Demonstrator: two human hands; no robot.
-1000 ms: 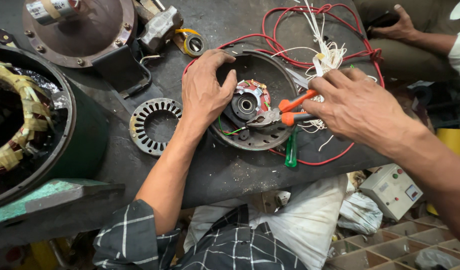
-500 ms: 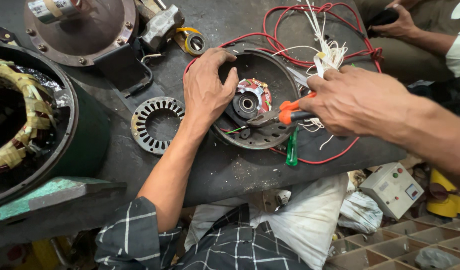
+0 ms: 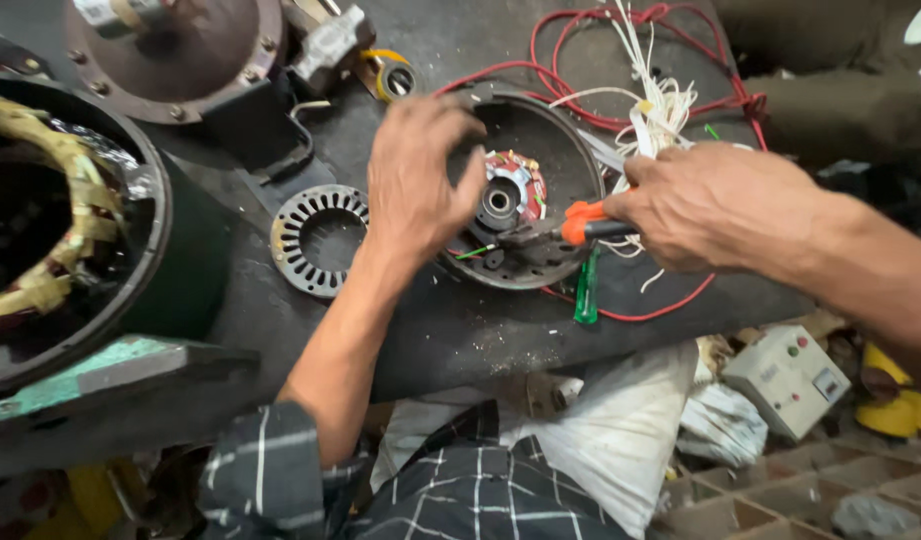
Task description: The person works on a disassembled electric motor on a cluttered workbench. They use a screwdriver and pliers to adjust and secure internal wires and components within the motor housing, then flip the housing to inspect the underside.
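- The round motor housing (image 3: 540, 190) is steadied by the left hand (image 3: 420, 180), fingers spread on its rim.
- Orange-handled pliers (image 3: 580, 228) are gripped in the closed right hand (image 3: 710, 205); the windings could be nicked should the tip slip.

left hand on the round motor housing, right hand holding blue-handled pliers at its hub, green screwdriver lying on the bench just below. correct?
Not quite: the pliers in the right hand have orange handles, not blue, as the head view shows. The rest stands: the left hand rests on the round motor housing, the pliers reach toward its hub, and the green screwdriver lies on the bench just below.
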